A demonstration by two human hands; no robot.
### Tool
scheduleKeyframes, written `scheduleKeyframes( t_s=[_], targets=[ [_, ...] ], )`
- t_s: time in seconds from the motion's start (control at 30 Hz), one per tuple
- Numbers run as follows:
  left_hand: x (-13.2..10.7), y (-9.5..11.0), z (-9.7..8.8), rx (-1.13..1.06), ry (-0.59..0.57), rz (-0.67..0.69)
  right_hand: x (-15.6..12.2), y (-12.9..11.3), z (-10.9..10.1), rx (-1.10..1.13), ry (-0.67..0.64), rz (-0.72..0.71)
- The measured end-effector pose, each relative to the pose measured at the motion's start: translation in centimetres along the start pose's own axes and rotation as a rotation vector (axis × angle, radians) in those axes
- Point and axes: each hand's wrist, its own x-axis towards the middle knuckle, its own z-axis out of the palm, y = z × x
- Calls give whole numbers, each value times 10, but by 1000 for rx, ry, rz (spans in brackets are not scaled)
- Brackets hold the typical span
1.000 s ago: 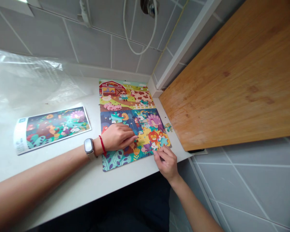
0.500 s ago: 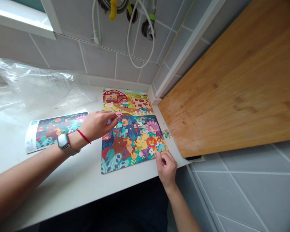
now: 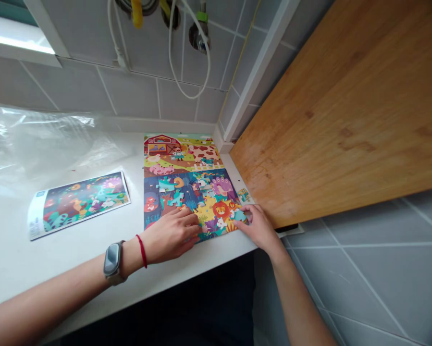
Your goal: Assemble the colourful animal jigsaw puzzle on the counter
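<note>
A jigsaw puzzle (image 3: 187, 190) lies on the white counter, its jungle half dark blue and yellow, with several loose pieces resting on top, among them a light blue puzzle piece (image 3: 176, 198). My left hand (image 3: 174, 233), wearing a watch and a red string, lies over the lower part of the jungle picture. Its fingers curl down; the tips and anything under them are hidden. At the right edge, my right hand (image 3: 261, 227) has thumb and index finger closed about a puzzle piece (image 3: 239, 215) with a small lion in blue.
Left of the puzzle lies a printed picture sheet (image 3: 86, 199). Crumpled clear plastic (image 3: 39, 139) sits behind it. A wooden board (image 3: 345, 120) leans close on the right, with another loose piece (image 3: 243, 195) near its foot. A white cable (image 3: 208, 62) hangs on the wall.
My left hand has moved from the puzzle's left middle down and right onto its lower part. My right hand has shifted slightly up and right along the edge. The camera view has turned slightly.
</note>
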Motion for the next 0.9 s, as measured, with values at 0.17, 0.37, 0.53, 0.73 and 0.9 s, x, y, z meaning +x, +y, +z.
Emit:
scheduleKeyframes(
  t_s=[0.17, 0.37, 0.53, 0.73, 0.9],
  targets=[
    [20, 4, 12, 54, -34, 38, 4, -7, -9, 67, -142, -183],
    [27, 4, 25, 53, 30, 86, 11, -9, -23, 60, -320, -348],
    [24, 0, 31, 8, 49, 97, 14, -2, -24, 37, -368, -422],
    [22, -1, 33, -3, 58, 105, 15, 0, -23, 41, -384, -427],
    [22, -4, 36, -57, 72, 104, 17, -1, -22, 106, -354, -338]
  ],
)
